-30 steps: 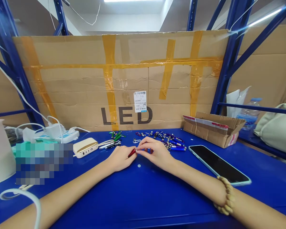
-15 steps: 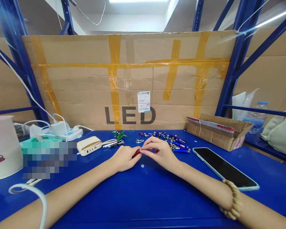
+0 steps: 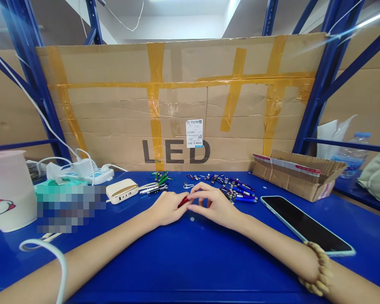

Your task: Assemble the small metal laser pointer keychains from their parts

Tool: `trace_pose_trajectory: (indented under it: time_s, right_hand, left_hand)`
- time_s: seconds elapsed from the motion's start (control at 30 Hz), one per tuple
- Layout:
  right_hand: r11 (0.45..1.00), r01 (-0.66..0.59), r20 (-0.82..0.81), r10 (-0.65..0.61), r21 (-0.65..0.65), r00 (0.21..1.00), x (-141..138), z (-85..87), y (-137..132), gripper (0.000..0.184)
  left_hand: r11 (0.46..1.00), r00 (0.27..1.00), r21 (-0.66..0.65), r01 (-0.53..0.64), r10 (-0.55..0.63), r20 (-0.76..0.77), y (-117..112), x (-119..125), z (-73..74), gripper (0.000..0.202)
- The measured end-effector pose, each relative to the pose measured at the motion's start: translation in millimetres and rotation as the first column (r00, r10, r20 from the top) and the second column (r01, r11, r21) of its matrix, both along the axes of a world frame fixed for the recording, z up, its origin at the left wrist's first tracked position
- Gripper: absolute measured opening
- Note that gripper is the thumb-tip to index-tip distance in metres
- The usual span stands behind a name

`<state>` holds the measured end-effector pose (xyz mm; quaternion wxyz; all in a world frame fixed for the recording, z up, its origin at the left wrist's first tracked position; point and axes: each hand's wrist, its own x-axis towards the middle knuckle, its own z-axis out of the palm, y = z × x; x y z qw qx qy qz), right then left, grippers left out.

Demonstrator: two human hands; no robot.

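Observation:
Both of my hands rest on the blue table [image 3: 190, 261] and meet at its middle. My left hand [image 3: 168, 208] is closed round a small red pen-like keychain light [image 3: 184, 201], of which only the tip shows. My right hand [image 3: 213, 204] pinches at that tip with thumb and forefinger; what it grips there is too small to tell. Just behind the hands lies a scatter of several small blue, purple and red keychain lights [image 3: 232, 188]. A smaller group of green and silver ones [image 3: 156, 182] lies to the left of it.
A phone [image 3: 305, 225] lies face up at right, in front of an open cardboard box [image 3: 299, 174]. At left are a gold power bank [image 3: 122, 190], a power strip [image 3: 82, 173], a white cup [image 3: 9, 192] and a white cable [image 3: 47, 253]. A taped "LED" cardboard sheet [image 3: 177, 101] closes the back.
My hands stay together on the red light with only slight finger movement. The camera has shifted a little, so the whole scene sits slightly further right and lower.

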<state>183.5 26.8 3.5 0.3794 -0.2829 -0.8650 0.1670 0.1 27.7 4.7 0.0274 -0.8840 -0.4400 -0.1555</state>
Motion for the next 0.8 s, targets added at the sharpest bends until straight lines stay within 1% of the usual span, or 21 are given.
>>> trace_pose_trajectory:
  time_s: [0.07,0.13,0.2,0.3,0.37,0.43,0.47,0.53,0.57,0.63,0.67,0.73,0.77,0.8]
  right_hand:
    - [0.998,-0.021,0.027,0.022,-0.059,0.999,0.4,-0.2,-0.2,0.025]
    - [0.995,-0.033,0.037,0.036,-0.091,0.999,0.5,0.1,-0.6,0.024]
    - [0.994,-0.040,0.033,0.044,-0.099,0.998,0.1,0.2,-1.2,0.023]
    - [0.996,-0.028,0.029,0.030,-0.083,0.999,-1.6,-0.7,-1.0,0.023]
    - [0.997,0.050,0.018,-0.049,-0.062,0.999,-2.0,-0.3,0.7,0.022]
    - [0.982,0.186,-0.016,-0.187,-0.037,0.982,0.4,2.7,4.0,0.020]
    - [0.964,0.266,-0.029,-0.266,-0.022,0.963,3.1,5.1,6.1,0.020]
    - [0.905,0.426,0.002,-0.426,0.022,0.905,11.3,10.9,11.0,0.020]
    - [0.866,0.497,0.058,-0.500,0.054,0.864,16.3,13.7,13.4,0.021]
    - [0.785,0.605,0.237,-0.618,0.131,0.750,26.2,17.8,17.3,0.027]
    - [0.746,0.645,0.333,-0.658,0.167,0.675,30.4,18.8,18.8,0.030]
    - [0.684,0.701,0.470,-0.696,0.202,0.543,36.3,18.8,20.6,0.036]
    - [0.659,0.725,0.515,-0.700,0.198,0.495,37.9,18.1,21.1,0.041]
    - [0.641,0.745,0.547,-0.696,0.183,0.465,38.8,17.2,21.3,0.048]
  left_hand:
    - [1.000,1.000,-0.017,0.009,-0.009,-0.008,0.2,-0.5,0.0,0.025]
    - [1.000,1.000,-0.008,0.010,-0.010,-0.024,0.4,-0.6,-0.3,0.024]
    - [1.000,1.000,0.006,0.007,-0.007,-0.026,0.6,-0.3,-0.9,0.024]
    - [0.999,0.999,0.004,-0.034,0.034,0.018,0.9,1.1,-1.3,0.030]
    - [0.996,0.995,0.014,-0.087,0.086,0.058,0.8,2.4,-0.8,0.035]
    - [0.990,0.985,0.020,-0.142,0.139,0.103,0.3,3.8,0.3,0.038]
    - [0.986,0.979,0.018,-0.167,0.163,0.122,-0.1,4.4,0.9,0.040]
    - [0.980,0.971,0.012,-0.197,0.194,0.139,-0.9,5.3,2.0,0.042]
    - [0.979,0.971,0.014,-0.202,0.198,0.134,-1.2,5.6,2.3,0.042]
    - [0.979,0.975,0.028,-0.200,0.196,0.104,-1.4,5.9,2.6,0.042]
    - [0.980,0.977,0.034,-0.195,0.192,0.089,-1.3,6.0,2.6,0.042]
    - [0.981,0.980,0.039,-0.189,0.186,0.067,-0.9,6.2,2.4,0.041]
    - [0.981,0.981,0.042,-0.190,0.187,0.059,-0.7,6.3,2.3,0.041]
    - [0.980,0.980,0.046,-0.192,0.190,0.052,-0.5,6.4,2.2,0.041]
